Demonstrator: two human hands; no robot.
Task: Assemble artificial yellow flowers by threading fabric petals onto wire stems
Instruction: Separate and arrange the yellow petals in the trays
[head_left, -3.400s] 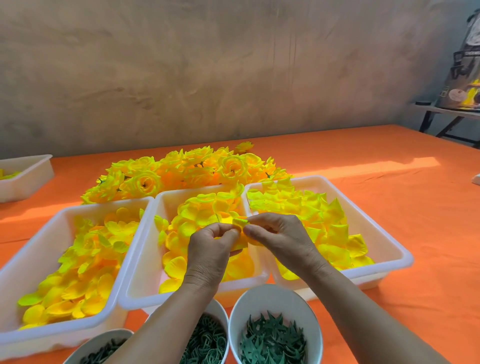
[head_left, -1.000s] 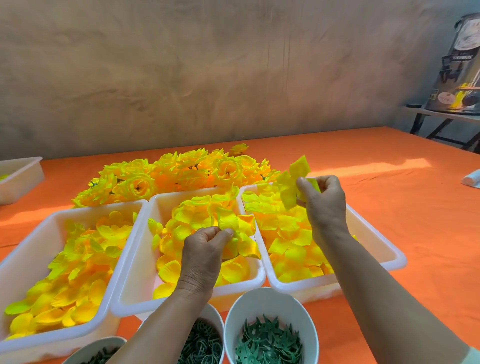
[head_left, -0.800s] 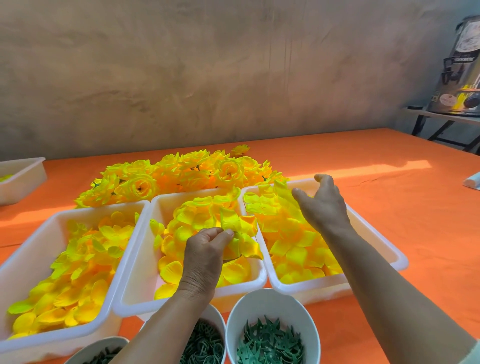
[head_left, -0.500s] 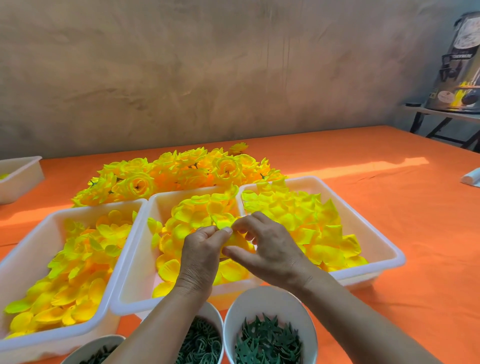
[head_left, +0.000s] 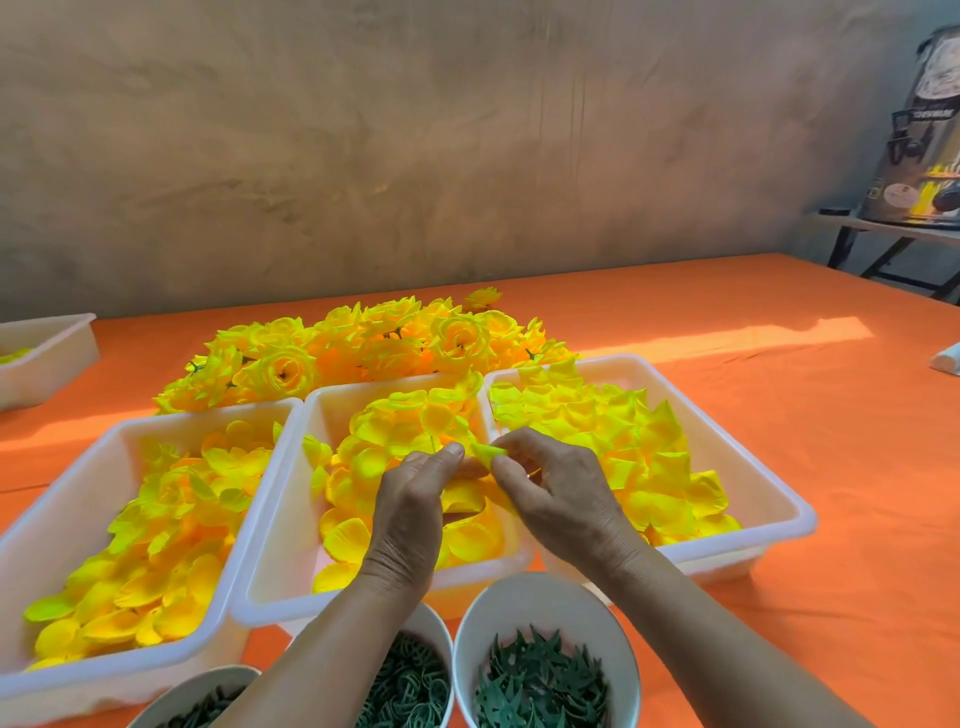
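Observation:
My left hand (head_left: 410, 512) and my right hand (head_left: 558, 493) meet above the middle white tray (head_left: 291, 514). Between their fingertips is a small yellow fabric petal piece (head_left: 485, 453), pinched from both sides. Whether a wire stem runs through it is hidden by the fingers. Loose yellow petals fill the left tray (head_left: 78, 499), the middle tray and the right tray (head_left: 769, 483). A heap of finished yellow flowers (head_left: 363, 348) lies on the orange cloth behind the trays.
Three white cups stand at the near edge: one with green leaf shapes (head_left: 543, 680), one with green rings (head_left: 415, 686), one partly cut off (head_left: 200, 696). Another white tray (head_left: 49, 353) sits far left. A metal urn (head_left: 919, 145) stands on a side table.
My right hand lifted a petal from the right tray, let it fall, then came back to my left hand. Both hands now pinch the petal piece together.

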